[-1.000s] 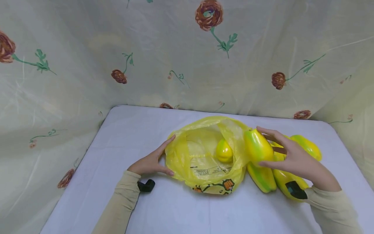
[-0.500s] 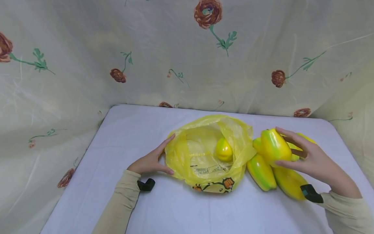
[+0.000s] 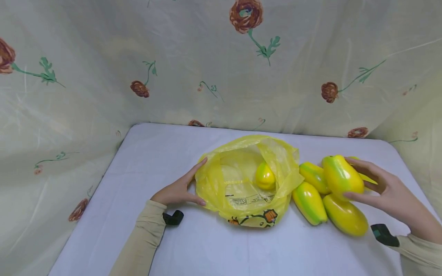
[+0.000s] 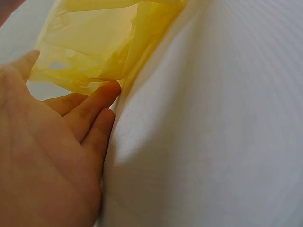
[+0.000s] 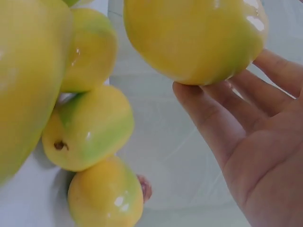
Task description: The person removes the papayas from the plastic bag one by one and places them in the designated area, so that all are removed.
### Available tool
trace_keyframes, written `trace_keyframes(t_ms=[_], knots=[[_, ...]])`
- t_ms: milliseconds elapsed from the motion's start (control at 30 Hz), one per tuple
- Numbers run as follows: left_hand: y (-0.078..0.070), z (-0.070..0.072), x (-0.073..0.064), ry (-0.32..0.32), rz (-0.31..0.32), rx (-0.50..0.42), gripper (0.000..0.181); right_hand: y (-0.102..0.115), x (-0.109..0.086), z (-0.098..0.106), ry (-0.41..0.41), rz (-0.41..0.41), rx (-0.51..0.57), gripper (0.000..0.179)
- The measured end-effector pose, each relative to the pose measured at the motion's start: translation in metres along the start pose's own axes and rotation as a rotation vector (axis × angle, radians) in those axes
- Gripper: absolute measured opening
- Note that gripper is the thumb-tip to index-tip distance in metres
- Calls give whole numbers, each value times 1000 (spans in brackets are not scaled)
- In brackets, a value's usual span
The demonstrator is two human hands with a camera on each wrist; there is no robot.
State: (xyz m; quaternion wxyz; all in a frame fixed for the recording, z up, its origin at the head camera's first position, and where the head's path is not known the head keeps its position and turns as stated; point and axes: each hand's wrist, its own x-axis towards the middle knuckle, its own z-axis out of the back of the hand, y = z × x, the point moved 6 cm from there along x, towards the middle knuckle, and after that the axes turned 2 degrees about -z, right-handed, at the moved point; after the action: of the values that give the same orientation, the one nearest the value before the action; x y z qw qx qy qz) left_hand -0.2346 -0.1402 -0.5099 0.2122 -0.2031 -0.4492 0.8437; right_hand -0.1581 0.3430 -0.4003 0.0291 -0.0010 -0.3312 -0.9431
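A yellow plastic bag (image 3: 211,184) lies with its mouth open in the middle of the table, one yellow papaya (image 3: 265,177) showing inside. My left hand (image 3: 179,189) rests at the bag's left side, thumb and fingers spread along it; in the left wrist view the relaxed fingertips (image 4: 111,90) touch the plastic. Right of the bag, my right hand (image 3: 391,188) grips another papaya (image 3: 342,177), glossy yellow with green streaks. The right wrist view shows this papaya (image 5: 194,40) held up at the fingertips, apart from the other fruit.
Several more papayas lie right of the bag: one at the front left (image 3: 309,204), one at the front right (image 3: 346,215), one behind (image 3: 313,176). Another is partly hidden behind my right hand. A flowered cloth (image 3: 221,65) hangs behind the white table (image 3: 165,153).
My right hand has moved right with the papaya, from the bag's right edge to above the pile, uncovering papayas beneath. My left hand and the bag have stayed in place.
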Motion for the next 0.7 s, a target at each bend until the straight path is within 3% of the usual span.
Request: trace_keyframes(t_ms=[433,700], knots=[[2,0,1,9,-6,-8,126,-35,-18,10,-57,-40,86,76],[1,0,0,6,-13,-4,126,-63,-26,13,-24,-84,107,73]])
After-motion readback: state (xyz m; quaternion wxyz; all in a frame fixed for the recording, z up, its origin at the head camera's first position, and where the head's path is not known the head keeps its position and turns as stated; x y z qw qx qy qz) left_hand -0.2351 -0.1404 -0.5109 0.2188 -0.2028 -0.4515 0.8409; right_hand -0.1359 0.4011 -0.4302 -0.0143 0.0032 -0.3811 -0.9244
